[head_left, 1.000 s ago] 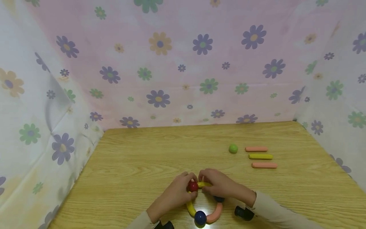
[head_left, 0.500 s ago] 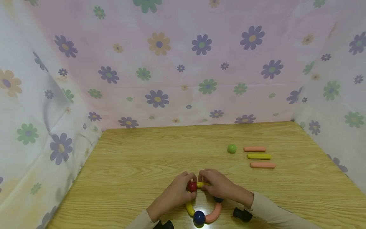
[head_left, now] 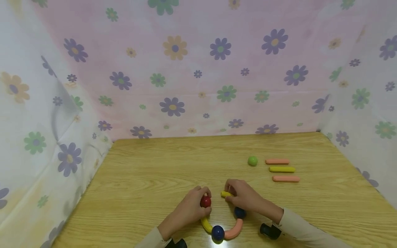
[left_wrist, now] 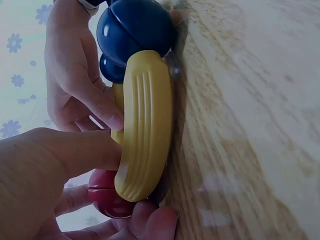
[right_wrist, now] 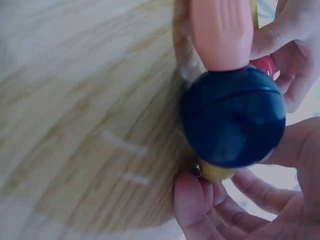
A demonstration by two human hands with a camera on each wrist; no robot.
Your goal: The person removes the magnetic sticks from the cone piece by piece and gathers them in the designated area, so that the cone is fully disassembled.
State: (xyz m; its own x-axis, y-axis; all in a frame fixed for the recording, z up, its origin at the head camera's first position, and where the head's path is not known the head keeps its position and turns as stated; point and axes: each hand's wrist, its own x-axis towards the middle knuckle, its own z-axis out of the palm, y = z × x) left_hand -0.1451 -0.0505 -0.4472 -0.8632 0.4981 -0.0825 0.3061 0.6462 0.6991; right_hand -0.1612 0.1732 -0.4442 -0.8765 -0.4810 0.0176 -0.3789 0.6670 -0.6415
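In the head view, the red ball (head_left: 205,202) is near the front edge of the wooden table (head_left: 149,172); on the far side and to the right of the red ball lie a green ball (head_left: 252,161) and, beside it, a far pink bar (head_left: 277,161), a straight yellow bar (head_left: 282,169) and a near pink bar (head_left: 286,179); well behind the red ball hangs a flowered cloth (head_left: 198,69); a curved yellow rod (head_left: 206,225) runs from the red ball toward the person, to the near blue ball (head_left: 218,233), and then a curved pink rod (head_left: 233,230) reaches the right blue ball (head_left: 240,212); the left hand (head_left: 190,205) comes to the red ball from the left and pinches it, fingers on its far side and thumb on its near side; the right hand (head_left: 245,196), bent over to the right of the red ball, pinches the upper yellow rod (head_left: 225,194), whose free end points to the red ball, with a gap between; in the left wrist view, the curved yellow rod stands in front and covers part of the red ball, while the left fingers lie around this ball; in the right wrist view, the right blue ball hides much of the right hand's grip, and the red ball is partly covered behind the curved pink rod.
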